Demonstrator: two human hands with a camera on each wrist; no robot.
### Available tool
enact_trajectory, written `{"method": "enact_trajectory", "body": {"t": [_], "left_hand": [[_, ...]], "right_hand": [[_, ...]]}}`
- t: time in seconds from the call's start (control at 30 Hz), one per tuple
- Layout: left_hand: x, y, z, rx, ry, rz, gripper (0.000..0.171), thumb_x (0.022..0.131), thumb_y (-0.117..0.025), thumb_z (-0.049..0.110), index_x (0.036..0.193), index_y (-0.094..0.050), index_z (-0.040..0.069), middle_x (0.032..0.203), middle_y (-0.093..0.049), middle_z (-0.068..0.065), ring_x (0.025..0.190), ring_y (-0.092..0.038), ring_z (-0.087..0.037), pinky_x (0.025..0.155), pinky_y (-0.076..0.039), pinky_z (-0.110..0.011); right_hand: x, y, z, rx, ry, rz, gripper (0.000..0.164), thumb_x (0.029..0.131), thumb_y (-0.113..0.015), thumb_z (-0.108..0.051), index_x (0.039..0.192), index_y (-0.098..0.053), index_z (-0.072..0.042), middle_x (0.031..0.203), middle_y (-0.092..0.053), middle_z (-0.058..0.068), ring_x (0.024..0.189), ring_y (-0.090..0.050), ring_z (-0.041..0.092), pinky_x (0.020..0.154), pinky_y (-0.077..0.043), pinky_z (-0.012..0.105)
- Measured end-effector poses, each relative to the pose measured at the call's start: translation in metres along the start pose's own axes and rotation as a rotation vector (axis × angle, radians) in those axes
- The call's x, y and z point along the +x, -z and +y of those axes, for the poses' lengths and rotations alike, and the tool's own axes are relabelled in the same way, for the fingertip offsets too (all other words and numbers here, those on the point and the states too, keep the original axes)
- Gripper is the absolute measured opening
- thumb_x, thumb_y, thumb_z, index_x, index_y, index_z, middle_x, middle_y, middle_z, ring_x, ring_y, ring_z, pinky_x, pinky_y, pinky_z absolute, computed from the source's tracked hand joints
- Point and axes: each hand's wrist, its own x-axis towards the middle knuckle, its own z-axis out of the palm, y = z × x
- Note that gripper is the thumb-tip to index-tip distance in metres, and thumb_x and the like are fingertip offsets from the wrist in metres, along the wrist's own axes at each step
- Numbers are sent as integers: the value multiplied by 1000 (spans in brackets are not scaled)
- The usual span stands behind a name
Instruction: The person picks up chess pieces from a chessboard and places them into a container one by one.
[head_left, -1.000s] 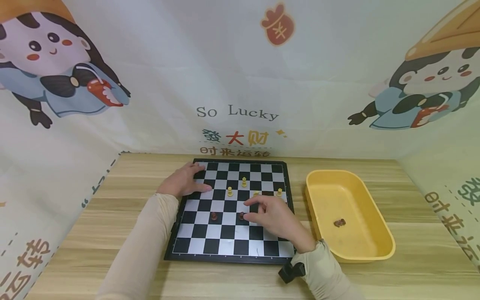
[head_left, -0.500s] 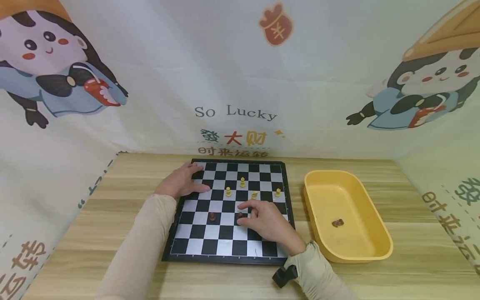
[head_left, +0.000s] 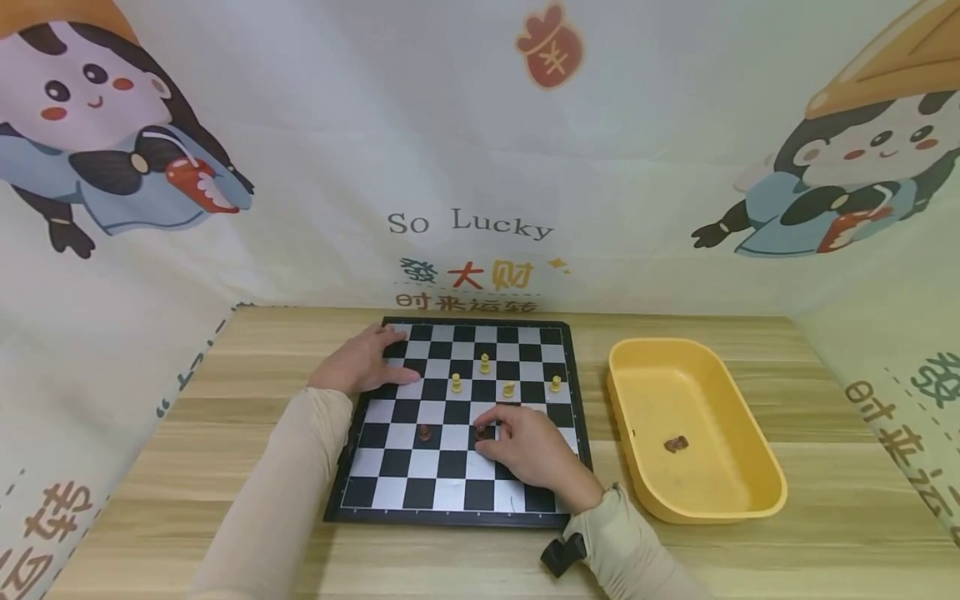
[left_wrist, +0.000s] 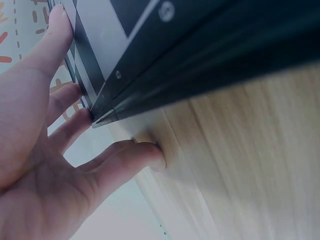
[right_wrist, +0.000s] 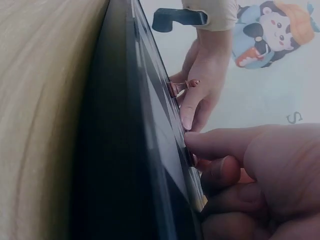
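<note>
wood-grain desk (head_left: 187,433) extends beneath both sets of fingers. the black-and-white chessboard (head_left: 454,437) lies flat on it, below the right fingers, with the left fingers at its left edge. the yellow tray (head_left: 697,392) sits well to the right of the right fingers. left hand (head_left: 362,362): fingers spread, gripping nothing, thumb over the board surface. right hand (head_left: 528,446): thumb and index finger nearly together, pinching a dark red chess piece (head_left: 481,432) at the board surface. a reddish-brown cluster (head_left: 677,444) lies in the tray, right of the right fingers. four yellow chess pieces (head_left: 484,364) stand beyond the right fingertips. a second dark red chess piece (head_left: 425,433) stands left of these fingertips.
</note>
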Motion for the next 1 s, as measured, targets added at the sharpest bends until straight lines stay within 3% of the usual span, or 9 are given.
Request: {"method": "enact_trajectory", "body": {"t": [1.0], "left_hand": [[-3, 0, 1, 2, -7, 13, 88, 88, -78, 48, 157, -39, 9, 166, -27, -25, 152, -30, -48, 121, -33, -61]], "right_hand": [[-6, -7, -2, -104, 62, 107, 9, 96, -71, -22, 105, -74, -20, 55, -47, -9, 46, -42, 6, 45, -31, 21]]}}
